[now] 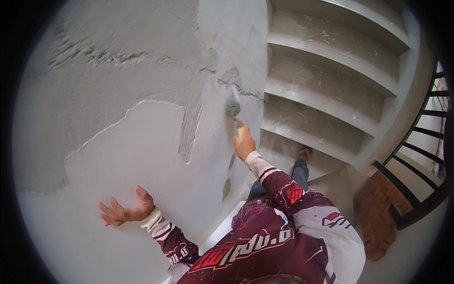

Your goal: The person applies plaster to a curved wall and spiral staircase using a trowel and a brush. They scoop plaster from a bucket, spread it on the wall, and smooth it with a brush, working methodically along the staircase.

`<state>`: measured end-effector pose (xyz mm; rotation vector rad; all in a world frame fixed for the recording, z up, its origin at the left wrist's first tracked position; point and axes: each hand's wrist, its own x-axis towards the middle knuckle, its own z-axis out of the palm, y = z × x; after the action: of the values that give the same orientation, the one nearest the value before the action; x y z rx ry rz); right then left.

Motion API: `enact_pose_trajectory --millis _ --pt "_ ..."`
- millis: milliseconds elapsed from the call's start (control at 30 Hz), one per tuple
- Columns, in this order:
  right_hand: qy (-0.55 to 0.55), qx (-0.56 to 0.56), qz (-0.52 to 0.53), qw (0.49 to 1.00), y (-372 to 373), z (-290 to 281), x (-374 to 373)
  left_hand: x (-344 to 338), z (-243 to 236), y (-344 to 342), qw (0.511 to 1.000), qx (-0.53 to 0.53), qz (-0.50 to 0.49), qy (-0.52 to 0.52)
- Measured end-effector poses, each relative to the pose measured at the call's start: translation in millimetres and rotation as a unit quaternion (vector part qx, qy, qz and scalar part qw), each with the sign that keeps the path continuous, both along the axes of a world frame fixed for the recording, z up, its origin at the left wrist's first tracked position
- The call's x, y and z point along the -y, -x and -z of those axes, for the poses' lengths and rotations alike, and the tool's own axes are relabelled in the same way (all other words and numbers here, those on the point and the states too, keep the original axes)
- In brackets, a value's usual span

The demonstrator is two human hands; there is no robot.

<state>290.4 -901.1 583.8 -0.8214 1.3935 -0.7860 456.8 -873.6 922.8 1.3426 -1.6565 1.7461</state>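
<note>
Your right hand (245, 146), just right of centre, is closed around the handle (240, 133) of a trowel (232, 107). The trowel lies toward 12 o'clock, its blade blurred and close against the grey wall (156, 165); you cannot confirm full contact from this view. Beyond the blade, at 12 o'clock, a rough crack (248, 93) runs across the wall.

Your left hand (126, 210), at 8 o'clock, is wide open, fingers spread and gripping nothing. It is at the wall; whether the palm presses on it cannot be told.

Edges: the stairs (326, 92) climb at 2 o'clock, the wall meeting their ends just beside the trowel, so room is narrow on that side. Your foot (305, 154) is at 3 o'clock, near the lowest visible step. A dark railing (410, 194) curves along 3 to 4 o'clock, well apart from both hands.

Open room: the wall spreads broadly from 7 to 11 o'clock, with a streak of plaster (189, 135) near the trowel at 10 o'clock.
</note>
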Motion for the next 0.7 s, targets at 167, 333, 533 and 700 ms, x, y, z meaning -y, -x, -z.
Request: enact_pose_trajectory --millis 167,333,533,700 --pt "0.010 -0.016 0.014 1.000 -19 -16 -5 -1 -4 -5 0.999 0.001 0.032 -0.021" --pt "0.087 0.025 0.037 0.995 -22 -55 -22 -5 -10 -5 0.996 -0.030 0.054 -0.068" --pt "0.074 -0.029 -0.007 0.997 -37 -52 -33 -28 12 -27 0.954 -0.147 0.219 -0.145" --pt "0.089 -0.139 0.044 0.985 -39 19 -65 -91 134 -54 0.766 -0.402 0.297 -0.404"
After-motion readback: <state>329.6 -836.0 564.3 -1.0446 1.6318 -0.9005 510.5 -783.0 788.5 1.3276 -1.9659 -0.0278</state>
